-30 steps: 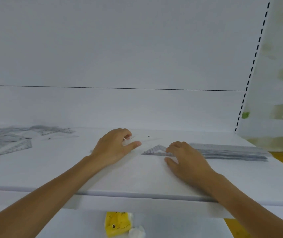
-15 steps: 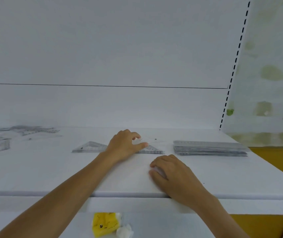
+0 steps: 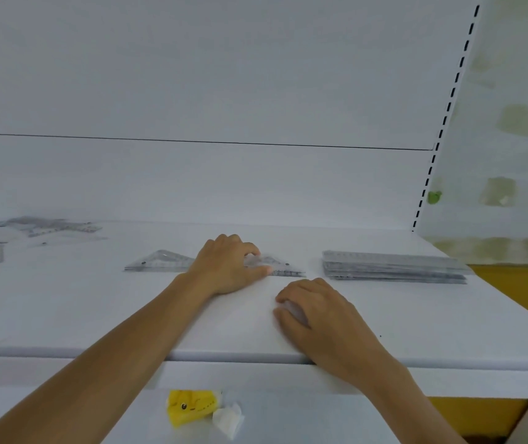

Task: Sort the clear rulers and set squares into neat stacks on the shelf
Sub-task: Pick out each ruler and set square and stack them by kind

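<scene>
A low stack of clear set squares (image 3: 160, 262) lies in the middle of the white shelf (image 3: 63, 315). My left hand (image 3: 227, 267) rests on top of that stack, fingers curled over its far edge and thumb along its near edge. To the right lies a neat stack of clear rulers (image 3: 394, 267). My right hand (image 3: 320, 318) rests on the bare shelf in front of the gap between the two stacks, fingers loosely curled, holding nothing. A loose pile of clear rulers and set squares (image 3: 15, 235) is spread at the far left.
The shelf's front edge (image 3: 63, 350) runs across below my wrists. On the lower shelf lie a yellow toy-like item (image 3: 190, 408) and a crumpled white scrap (image 3: 229, 419). A slotted upright (image 3: 442, 133) bounds the shelf at the right, with a stained wall beyond it.
My right hand drew back from the set squares toward the shelf's front edge. My left hand stays on the set square stack. The view shifted left, then back a little right.
</scene>
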A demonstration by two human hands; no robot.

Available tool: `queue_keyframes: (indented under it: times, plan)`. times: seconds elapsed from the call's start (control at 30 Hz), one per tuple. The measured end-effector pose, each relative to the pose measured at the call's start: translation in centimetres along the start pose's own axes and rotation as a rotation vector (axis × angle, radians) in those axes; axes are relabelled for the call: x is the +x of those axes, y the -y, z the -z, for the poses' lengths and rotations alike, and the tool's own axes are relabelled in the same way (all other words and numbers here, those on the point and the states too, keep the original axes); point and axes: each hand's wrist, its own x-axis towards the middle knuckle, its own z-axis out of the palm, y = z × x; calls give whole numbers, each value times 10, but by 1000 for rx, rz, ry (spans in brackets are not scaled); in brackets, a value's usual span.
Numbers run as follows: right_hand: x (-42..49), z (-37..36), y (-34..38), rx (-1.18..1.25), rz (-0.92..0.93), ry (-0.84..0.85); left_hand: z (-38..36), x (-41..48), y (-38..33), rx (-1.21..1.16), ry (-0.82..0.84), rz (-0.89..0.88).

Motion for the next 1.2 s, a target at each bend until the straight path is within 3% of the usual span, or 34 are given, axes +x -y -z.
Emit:
queue_keyframes:
  times: [0.27, 0.47, 0.8, 0.93, 1.2]
  plan:
    - [3, 3, 1, -1, -39, 34, 1, -4, -3, 28, 5, 14]
    - [33, 2, 5, -47, -47, 80, 39, -16, 30, -136, -82, 42]
    - [160, -67, 110, 21, 138, 165, 114, -117, 192, -146, -196, 196]
    - [204, -103, 164, 35, 182, 198, 140, -150, 266, -112, -169, 267]
    - [267, -173, 248, 85, 150, 267, 182, -186, 404, -88, -221, 317]
